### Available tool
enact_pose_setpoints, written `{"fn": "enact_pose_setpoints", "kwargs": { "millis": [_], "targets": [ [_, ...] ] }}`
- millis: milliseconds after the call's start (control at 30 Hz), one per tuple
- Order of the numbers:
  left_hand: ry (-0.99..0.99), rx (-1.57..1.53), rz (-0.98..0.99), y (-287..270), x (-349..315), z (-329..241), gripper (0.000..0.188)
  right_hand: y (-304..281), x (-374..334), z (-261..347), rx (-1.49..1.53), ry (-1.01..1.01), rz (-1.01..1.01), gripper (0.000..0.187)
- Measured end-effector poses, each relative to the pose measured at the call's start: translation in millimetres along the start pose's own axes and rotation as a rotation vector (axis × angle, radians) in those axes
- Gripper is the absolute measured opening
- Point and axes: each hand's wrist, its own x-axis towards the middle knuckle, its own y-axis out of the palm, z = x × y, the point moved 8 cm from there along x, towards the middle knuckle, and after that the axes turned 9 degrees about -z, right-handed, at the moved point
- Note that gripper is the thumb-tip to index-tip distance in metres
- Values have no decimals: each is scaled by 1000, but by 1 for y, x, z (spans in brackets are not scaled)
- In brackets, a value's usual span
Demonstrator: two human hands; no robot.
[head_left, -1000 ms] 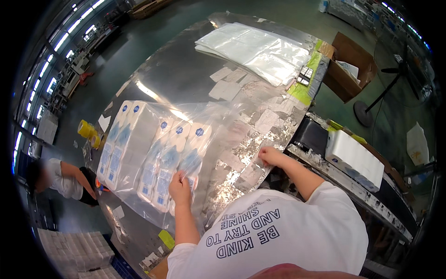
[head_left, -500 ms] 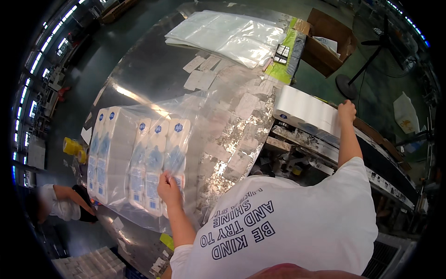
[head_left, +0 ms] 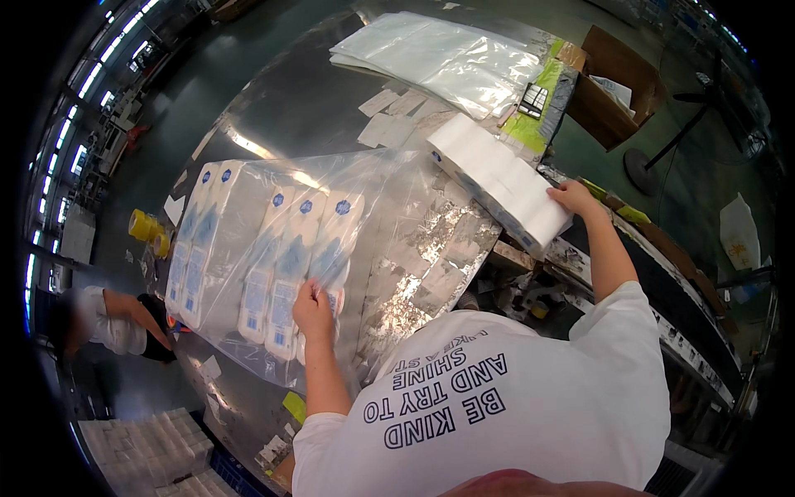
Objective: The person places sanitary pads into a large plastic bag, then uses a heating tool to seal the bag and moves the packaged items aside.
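Observation:
A large clear plastic bag (head_left: 381, 178) lies on the metal table, its mouth toward the right. Inside are several long packs of paper rolls (head_left: 290, 240), white and blue with blue emblems, in two groups with a gap between. My left hand (head_left: 313, 311) is closed on the bag's film, over the lower part of the rightmost pack. My right hand (head_left: 575, 201) grips the near right end of another long roll pack (head_left: 497, 178). That pack slants across the table's right edge, its far end just beyond the bag's mouth.
Flat plastic bags (head_left: 439, 62) are stacked at the table's far side, near a dark phone-like object (head_left: 532, 100). A conveyor (head_left: 662, 282) runs along the right. Beyond stand a cardboard box (head_left: 617, 87) and a fan (head_left: 704, 103). Yellow tape rolls (head_left: 147, 228) and another person (head_left: 116, 319) are at left.
My right hand has brought the roll pack leftward off the conveyor side, over the table edge toward the bag's mouth. My left hand stays on the bag. The view has shifted slightly.

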Motion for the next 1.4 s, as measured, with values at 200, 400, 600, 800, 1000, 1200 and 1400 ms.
{"fn": "enact_pose_setpoints", "kwargs": {
  "millis": [200, 400, 600, 800, 1000, 1200, 1400],
  "targets": [
    [66, 76, -13, -1, 0, 5, 27, 97, -38, 108, 343, -316, 202, 68],
    [86, 160, -30, -12, -7, 4, 23, 140, -122, 101, 499, -242, 520, 69],
    [109, 118, -4, -12, -5, -16, 20, 189, -143, 45, 1183, 187, 578, 67],
    [28, 118, 18, -10, -9, -1, 20, 180, -141, 96, 1256, 170, 595, 61],
    [-29, -25, 1, -10, -1, 2, 23, 119, -180, 152, 1412, 58, 767, 73],
    [-291, -580, -31, -31, 36, -8, 22, 149, -176, 219, 1240, -108, 861, 75],
    [-134, -709, 75, -142, 10, -118, 23, 172, -192, 267, 1075, -202, 996, 77]
  ]
}}
